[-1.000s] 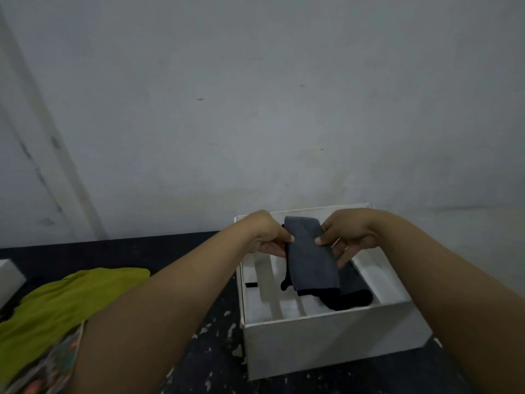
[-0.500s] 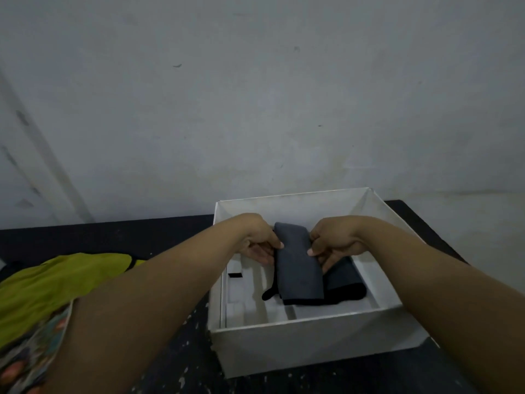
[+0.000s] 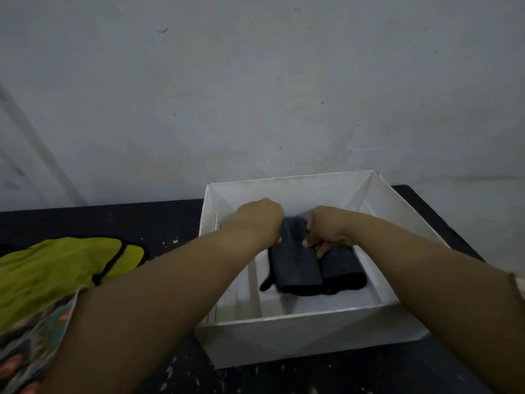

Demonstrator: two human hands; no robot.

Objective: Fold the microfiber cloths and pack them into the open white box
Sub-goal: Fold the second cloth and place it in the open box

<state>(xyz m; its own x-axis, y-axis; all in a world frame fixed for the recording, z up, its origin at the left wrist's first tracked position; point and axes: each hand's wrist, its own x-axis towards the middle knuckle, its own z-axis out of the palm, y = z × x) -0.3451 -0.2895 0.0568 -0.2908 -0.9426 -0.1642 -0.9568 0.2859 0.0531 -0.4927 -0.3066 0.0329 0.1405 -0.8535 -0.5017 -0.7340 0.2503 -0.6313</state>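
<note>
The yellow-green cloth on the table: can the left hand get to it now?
Probably yes, once it lets go. The yellow-green cloth lies uncovered on the table, but the left hand is gripping the grey cloth.

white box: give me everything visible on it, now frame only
The white box is open-topped, lidless, looks like stiff card or board, with plain straight walls. It sits upright on the dark table, close to the wall behind. Inside, low white ridges run front to back on the floor. Two folded grey cloths lie side by side inside: the left hand and right hand grip the left cloth; the right cloth rests beside it.
</note>
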